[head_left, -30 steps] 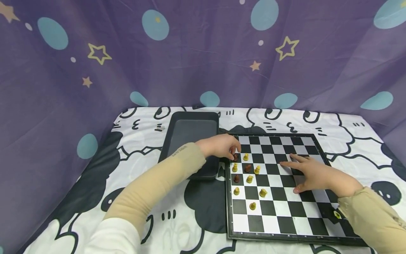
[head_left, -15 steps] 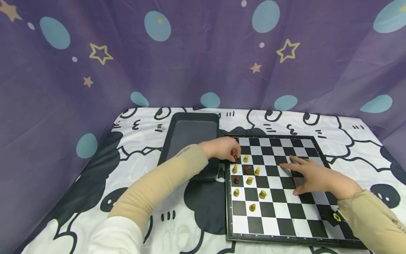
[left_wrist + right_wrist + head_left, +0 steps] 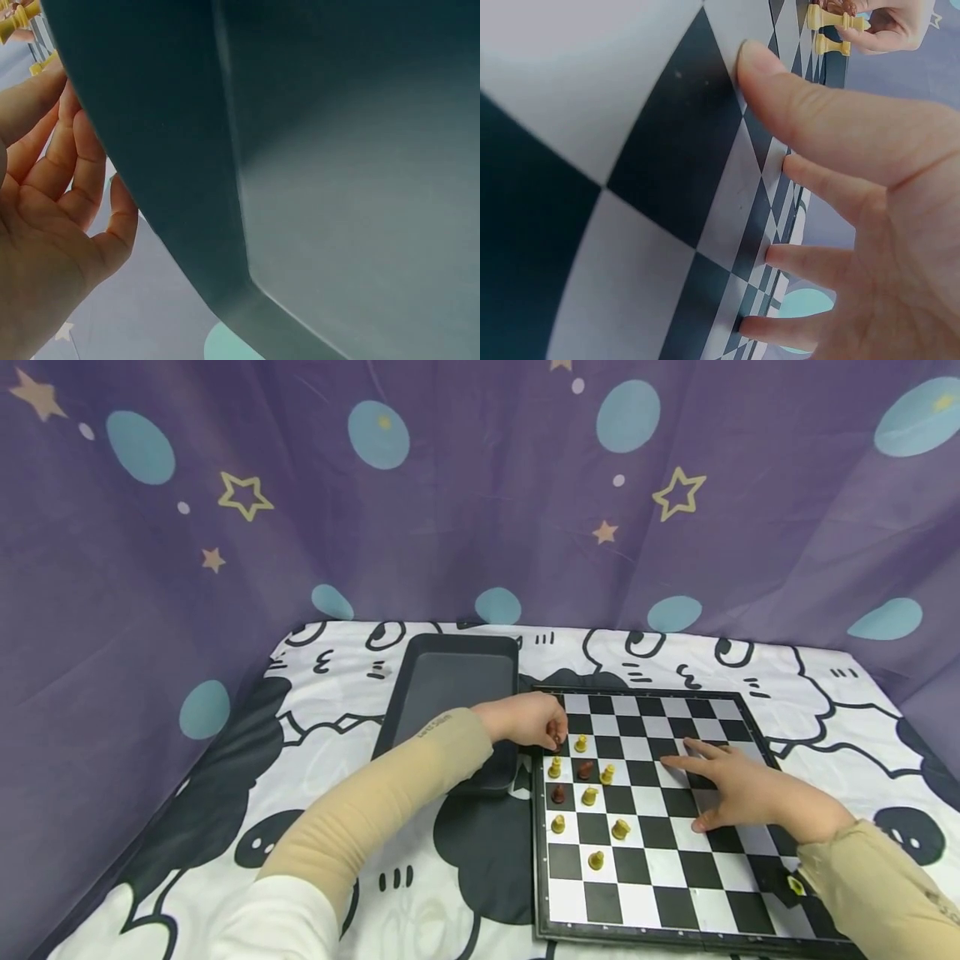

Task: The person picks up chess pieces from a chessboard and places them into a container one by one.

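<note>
My left hand is at the left edge of the chessboard, its fingertips curled around a dark brown chess piece on the leftmost column. The fingers hide most of that piece. Close by on the board stand two more brown pieces, one a brown pawn, and several yellow pieces, among them a yellow pawn. My right hand is spread over the right half of the board, its fingertips at the checkered surface with nothing held.
A dark shallow tray lies left of the board, under the left forearm. A small black piece with a yellow mark sits by the right sleeve. The patterned cloth covers the table, and a purple curtain hangs behind.
The left fingers have drawn closer together around the brown piece, covering more of it. The right hand keeps its place. The head view has tilted up slightly.
</note>
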A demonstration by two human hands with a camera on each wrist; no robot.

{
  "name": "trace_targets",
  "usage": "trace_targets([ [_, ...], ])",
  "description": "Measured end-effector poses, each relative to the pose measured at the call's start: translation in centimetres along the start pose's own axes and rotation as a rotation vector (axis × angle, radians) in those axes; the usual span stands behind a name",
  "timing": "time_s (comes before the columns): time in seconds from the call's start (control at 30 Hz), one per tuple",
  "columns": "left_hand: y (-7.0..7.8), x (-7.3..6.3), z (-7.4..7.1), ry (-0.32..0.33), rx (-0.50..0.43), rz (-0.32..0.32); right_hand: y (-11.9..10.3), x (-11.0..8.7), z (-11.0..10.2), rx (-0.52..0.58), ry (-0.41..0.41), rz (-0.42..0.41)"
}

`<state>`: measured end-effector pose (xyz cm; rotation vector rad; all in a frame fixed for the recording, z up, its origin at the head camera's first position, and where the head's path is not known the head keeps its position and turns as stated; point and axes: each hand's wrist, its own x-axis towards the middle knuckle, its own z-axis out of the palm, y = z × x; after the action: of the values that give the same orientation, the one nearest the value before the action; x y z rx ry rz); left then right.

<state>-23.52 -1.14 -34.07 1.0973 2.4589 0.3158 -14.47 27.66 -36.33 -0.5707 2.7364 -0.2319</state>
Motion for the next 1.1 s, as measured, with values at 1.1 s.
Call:
trace_targets([
  [1.1,-0.28,-0.4,-0.42,0.083,0.009,0.052,0.09,0.13,0.07,0.001,-0.008,0.015],
])
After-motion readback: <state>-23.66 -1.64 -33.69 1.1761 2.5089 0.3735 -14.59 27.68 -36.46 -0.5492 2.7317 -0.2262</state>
